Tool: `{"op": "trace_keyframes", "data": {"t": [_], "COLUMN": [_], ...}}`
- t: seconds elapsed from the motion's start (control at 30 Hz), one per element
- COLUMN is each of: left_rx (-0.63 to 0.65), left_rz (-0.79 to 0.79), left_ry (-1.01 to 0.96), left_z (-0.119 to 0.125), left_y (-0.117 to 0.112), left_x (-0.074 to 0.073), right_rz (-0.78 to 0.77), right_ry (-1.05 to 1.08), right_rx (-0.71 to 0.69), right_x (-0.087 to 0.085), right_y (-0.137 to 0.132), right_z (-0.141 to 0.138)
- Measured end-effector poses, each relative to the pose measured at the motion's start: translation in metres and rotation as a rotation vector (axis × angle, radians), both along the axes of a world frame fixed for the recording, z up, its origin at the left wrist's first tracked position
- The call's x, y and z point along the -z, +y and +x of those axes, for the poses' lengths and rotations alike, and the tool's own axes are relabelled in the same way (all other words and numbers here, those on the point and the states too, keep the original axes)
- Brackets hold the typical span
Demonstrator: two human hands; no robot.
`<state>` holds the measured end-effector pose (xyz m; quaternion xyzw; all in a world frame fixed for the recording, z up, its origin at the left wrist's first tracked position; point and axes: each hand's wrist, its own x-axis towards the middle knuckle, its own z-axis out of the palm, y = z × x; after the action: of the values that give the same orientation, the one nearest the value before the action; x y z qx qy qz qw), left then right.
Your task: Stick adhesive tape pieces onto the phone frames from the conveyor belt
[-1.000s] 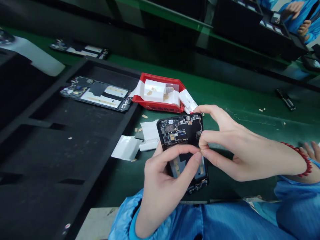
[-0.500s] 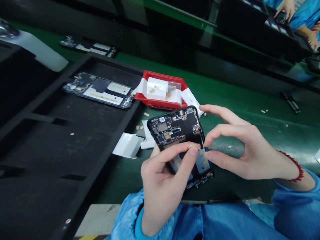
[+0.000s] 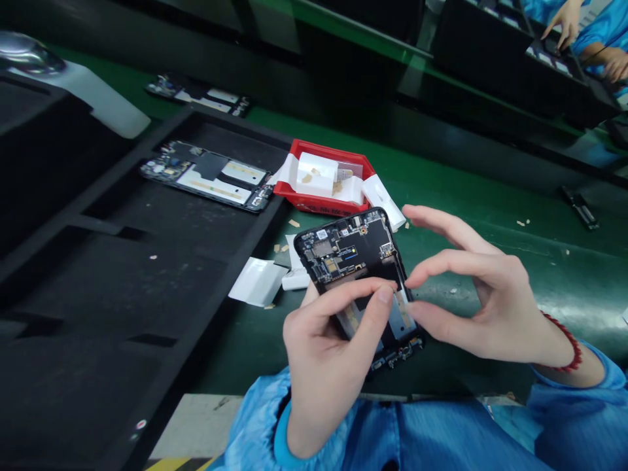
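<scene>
An opened smartphone [image 3: 375,239], its circuit board and inner frame bare, is tilted in my left hand [image 3: 338,347]. Fingers of that hand reach behind the phone, while its thumb and forefinger pinch together over the lower half. Whatever is between those two fingertips is too small to make out. My right hand [image 3: 481,297], a red beaded bracelet at its wrist, is at the phone's right edge. Its thumb and fingers are apart with nothing visible between them; whether the tips touch the edge I cannot tell.
Behind the phone stands a red bin [image 3: 318,204] with white backing paper and tan pieces. Paper scraps [image 3: 256,282] lie left of the phone. Another opened phone [image 3: 209,176] sits on a black tray [image 3: 196,288]. Co-worker's hands [image 3: 564,23] show at the far right.
The view has shifted slightly, so the surroundings sit further right. My right thumb and forefinger are a little wider apart; my left hand keeps its grip and pinch.
</scene>
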<state>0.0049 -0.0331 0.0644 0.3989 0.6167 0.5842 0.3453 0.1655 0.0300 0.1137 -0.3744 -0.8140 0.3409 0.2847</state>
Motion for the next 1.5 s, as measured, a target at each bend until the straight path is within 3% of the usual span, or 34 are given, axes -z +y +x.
{"op": "trace_keyframes", "data": {"t": [0.2,0.53,0.7,0.87,1.0,1.1,1.2,1.37,1.5], "left_rx": [-0.136,-0.065,0.063,0.089,0.037,0.146,0.253,0.35,0.415], "left_rz": [-0.007,-0.003,0.005,0.011,-0.073,-0.254,-0.362,-0.248,-0.109], "left_ry": [0.133,0.081,-0.171,-0.462,-0.743,-0.922,-1.054,-1.198,-1.205], "left_z": [0.005,0.002,-0.002,0.0,-0.001,-0.004,-0.004,0.008,0.015], "left_y": [-0.004,-0.004,-0.004,-0.004,0.0,0.009,0.017,0.015,0.002], "left_x": [0.002,-0.002,0.002,0.001,0.004,0.008,0.011,0.014,0.023], "right_rz": [0.075,0.044,-0.124,-0.274,-0.223,-0.119,-0.091,-0.318,-0.439], "right_ry": [-0.022,0.083,0.217,0.342,0.272,0.248,0.232,0.21,0.236], "right_rx": [0.106,0.118,0.026,0.005,0.07,0.122,0.081,0.059,0.023], "right_x": [0.003,0.006,0.01,0.016,0.013,0.01,0.015,0.028,0.024], "right_y": [-0.012,-0.009,-0.003,0.001,-0.002,-0.005,-0.003,0.009,0.011], "right_z": [-0.009,-0.009,-0.009,-0.008,-0.01,-0.013,-0.016,-0.014,-0.011]}}
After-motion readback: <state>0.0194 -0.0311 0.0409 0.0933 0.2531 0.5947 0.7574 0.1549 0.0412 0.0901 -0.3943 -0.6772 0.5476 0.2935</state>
